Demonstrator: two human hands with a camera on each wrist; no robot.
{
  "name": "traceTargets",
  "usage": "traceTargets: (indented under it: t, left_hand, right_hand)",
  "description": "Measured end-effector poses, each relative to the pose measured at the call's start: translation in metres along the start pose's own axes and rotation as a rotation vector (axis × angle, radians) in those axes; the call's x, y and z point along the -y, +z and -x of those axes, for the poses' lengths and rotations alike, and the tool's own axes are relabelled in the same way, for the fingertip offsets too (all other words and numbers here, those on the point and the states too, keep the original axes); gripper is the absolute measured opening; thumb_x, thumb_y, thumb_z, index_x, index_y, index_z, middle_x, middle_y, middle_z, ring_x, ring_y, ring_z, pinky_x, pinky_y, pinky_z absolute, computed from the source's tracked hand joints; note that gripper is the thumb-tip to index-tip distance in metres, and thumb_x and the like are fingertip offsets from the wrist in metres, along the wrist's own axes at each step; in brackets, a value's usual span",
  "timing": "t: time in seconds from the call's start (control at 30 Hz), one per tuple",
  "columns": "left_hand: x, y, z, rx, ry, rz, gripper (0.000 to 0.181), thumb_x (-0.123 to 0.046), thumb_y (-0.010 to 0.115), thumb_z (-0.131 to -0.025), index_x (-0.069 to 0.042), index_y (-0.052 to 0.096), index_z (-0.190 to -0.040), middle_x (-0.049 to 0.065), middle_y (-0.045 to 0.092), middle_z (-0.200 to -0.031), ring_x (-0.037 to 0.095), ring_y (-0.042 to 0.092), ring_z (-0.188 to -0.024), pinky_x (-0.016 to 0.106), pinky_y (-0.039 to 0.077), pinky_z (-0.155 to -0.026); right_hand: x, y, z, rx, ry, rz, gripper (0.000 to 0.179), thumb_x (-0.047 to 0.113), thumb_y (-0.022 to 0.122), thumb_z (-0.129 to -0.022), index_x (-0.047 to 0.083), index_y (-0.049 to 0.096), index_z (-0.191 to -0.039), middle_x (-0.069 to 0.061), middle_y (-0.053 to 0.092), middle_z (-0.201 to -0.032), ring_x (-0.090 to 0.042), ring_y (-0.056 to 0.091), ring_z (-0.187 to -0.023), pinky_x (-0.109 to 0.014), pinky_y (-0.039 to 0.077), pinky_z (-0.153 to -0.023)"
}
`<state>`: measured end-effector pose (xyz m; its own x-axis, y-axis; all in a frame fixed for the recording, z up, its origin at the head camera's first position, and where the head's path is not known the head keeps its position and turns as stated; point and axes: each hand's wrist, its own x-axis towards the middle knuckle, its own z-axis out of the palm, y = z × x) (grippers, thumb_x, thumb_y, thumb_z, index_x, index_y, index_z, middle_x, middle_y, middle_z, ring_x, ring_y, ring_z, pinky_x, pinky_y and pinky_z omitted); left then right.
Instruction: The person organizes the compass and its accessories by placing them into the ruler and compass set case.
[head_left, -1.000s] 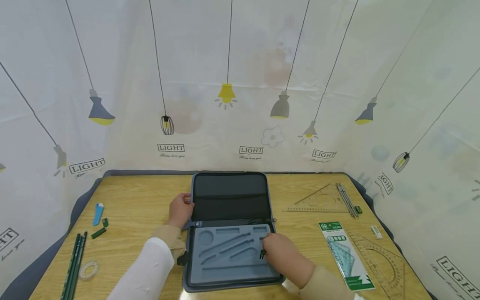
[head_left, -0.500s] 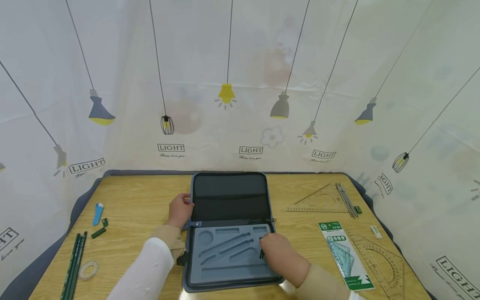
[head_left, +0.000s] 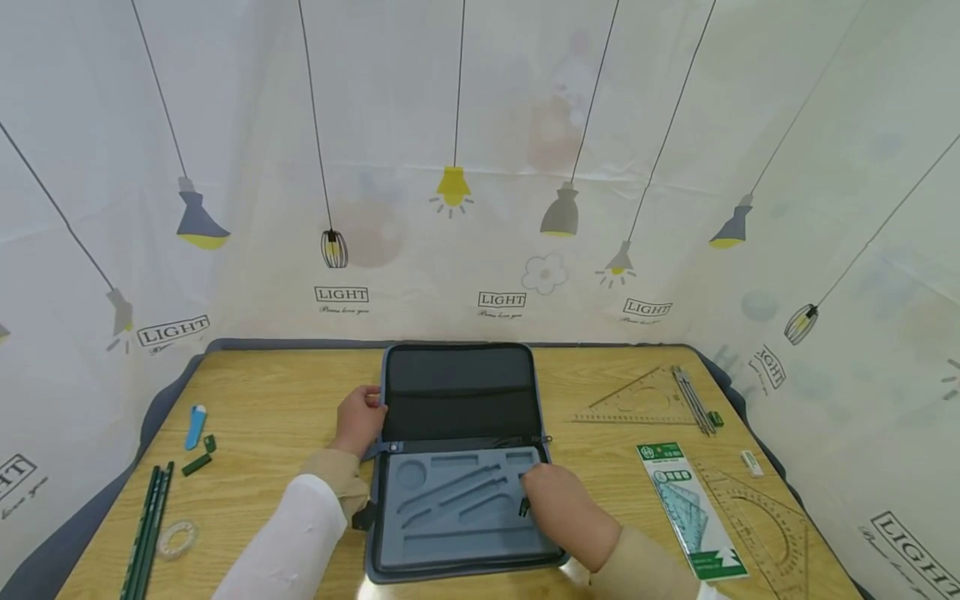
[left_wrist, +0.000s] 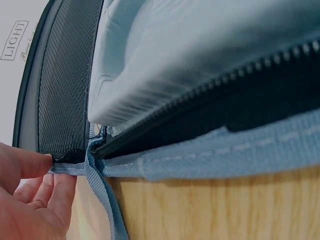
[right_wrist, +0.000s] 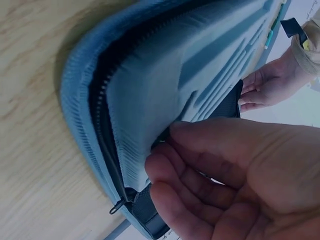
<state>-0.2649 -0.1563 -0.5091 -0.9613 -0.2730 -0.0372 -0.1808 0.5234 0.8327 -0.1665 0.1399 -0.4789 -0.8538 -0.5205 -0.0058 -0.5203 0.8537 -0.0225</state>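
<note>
A blue zippered case lies unfolded on the wooden table, with a black mesh lid at the back. Its front half holds a grey-blue moulded tray with recesses of several shapes. My left hand pinches the left edge of the lid between thumb and fingers, near a blue fabric strap. Over the right side of the tray, my right hand pinches a small dark piece. In the right wrist view thumb and fingers cover most of this piece, so its kind cannot be told.
At left lie dark green pencils, a tape roll, a blue cutter and small green pieces. At right are clear set squares, a green-white ruler packet, silver slim tools and an eraser.
My right hand has shifted slightly left over the tray with the small dark piece, then stayed nearly still. The left hand keeps its place on the lid.
</note>
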Motion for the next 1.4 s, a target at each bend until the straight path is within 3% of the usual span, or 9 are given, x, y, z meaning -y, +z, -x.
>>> traceTargets:
  t: [0.2,0.43,0.53,0.67,0.83,0.93,1.07,1.23,1.4]
  left_hand:
    - [0.003,0.000,-0.003,-0.006,-0.006,0.001,0.034,-0.001,0.059,-0.086,0.004,0.058,-0.120,0.019,0.062,-0.099,0.029,0.060,-0.086,0.033,0.050,-0.067]
    - [0.005,0.001,-0.003,-0.005,-0.014,-0.002,0.034,-0.002,0.059,-0.087,0.003,0.058,-0.120,0.018,0.061,-0.098,0.029,0.059,-0.087,0.035,0.050,-0.071]
    - [0.005,0.002,-0.003,-0.001,-0.013,0.001,0.034,-0.001,0.059,-0.087,0.004,0.057,-0.120,0.019,0.061,-0.098,0.029,0.059,-0.088,0.037,0.050,-0.073]
    - [0.005,0.002,-0.002,-0.005,-0.014,-0.001,0.034,-0.001,0.059,-0.086,0.004,0.058,-0.120,0.018,0.061,-0.097,0.028,0.059,-0.087,0.036,0.050,-0.073]
    - [0.004,0.003,-0.003,-0.011,-0.004,-0.004,0.033,-0.001,0.059,-0.086,0.004,0.058,-0.118,0.019,0.062,-0.097,0.029,0.060,-0.088,0.038,0.050,-0.075]
    - [0.004,0.003,-0.003,-0.011,-0.001,-0.003,0.032,-0.001,0.059,-0.087,0.004,0.058,-0.118,0.019,0.062,-0.098,0.029,0.060,-0.088,0.038,0.050,-0.075]
    - [0.004,0.003,-0.003,-0.010,-0.004,-0.001,0.033,-0.001,0.059,-0.086,0.003,0.058,-0.119,0.018,0.061,-0.097,0.028,0.059,-0.087,0.036,0.050,-0.072]
    - [0.003,0.003,-0.003,-0.014,0.002,0.001,0.033,0.000,0.059,-0.086,0.004,0.058,-0.119,0.018,0.061,-0.095,0.028,0.059,-0.086,0.035,0.050,-0.072]
    - [0.003,0.002,-0.002,-0.011,-0.003,0.005,0.033,0.001,0.059,-0.086,0.005,0.058,-0.119,0.018,0.061,-0.096,0.028,0.059,-0.087,0.036,0.050,-0.073]
  right_hand:
    - [0.003,0.003,0.000,0.002,0.051,-0.004,0.014,-0.005,0.064,-0.078,0.006,0.067,-0.070,-0.007,0.060,-0.067,-0.020,0.059,-0.060,-0.033,0.049,-0.053]
    - [-0.008,-0.004,0.003,0.137,0.153,-0.379,0.013,-0.006,0.062,-0.073,0.006,0.066,-0.074,-0.003,0.060,-0.071,-0.012,0.046,-0.059,-0.030,0.040,-0.053]
    - [-0.011,-0.007,0.004,0.186,0.160,-0.439,0.010,-0.004,0.063,-0.075,0.005,0.067,-0.078,-0.003,0.059,-0.073,-0.012,0.045,-0.061,-0.030,0.040,-0.054]
    - [-0.011,-0.006,0.006,0.162,0.128,-0.382,0.007,-0.002,0.065,-0.076,0.003,0.070,-0.079,-0.003,0.060,-0.074,-0.013,0.052,-0.064,-0.030,0.045,-0.056]
    - [-0.009,0.000,0.008,0.060,0.069,-0.242,0.012,-0.001,0.065,-0.077,0.006,0.074,-0.077,-0.001,0.062,-0.071,-0.014,0.059,-0.066,-0.028,0.050,-0.058]
    - [-0.009,0.003,0.006,0.015,0.065,-0.218,0.010,0.000,0.067,-0.078,0.007,0.072,-0.074,-0.002,0.062,-0.070,-0.015,0.060,-0.065,-0.028,0.050,-0.057]
    - [-0.011,0.005,0.005,-0.005,0.069,-0.215,0.014,0.001,0.069,-0.078,0.010,0.066,-0.067,0.000,0.058,-0.067,-0.012,0.055,-0.060,-0.026,0.044,-0.052]
    - [-0.015,0.001,0.004,0.039,0.062,-0.267,0.012,0.003,0.069,-0.079,0.011,0.066,-0.069,0.002,0.056,-0.068,-0.009,0.050,-0.059,-0.026,0.041,-0.051]
    - [-0.037,-0.007,0.001,0.038,0.148,-0.340,0.005,0.005,0.069,-0.079,0.008,0.068,-0.075,0.001,0.058,-0.071,-0.011,0.050,-0.063,-0.029,0.043,-0.056]
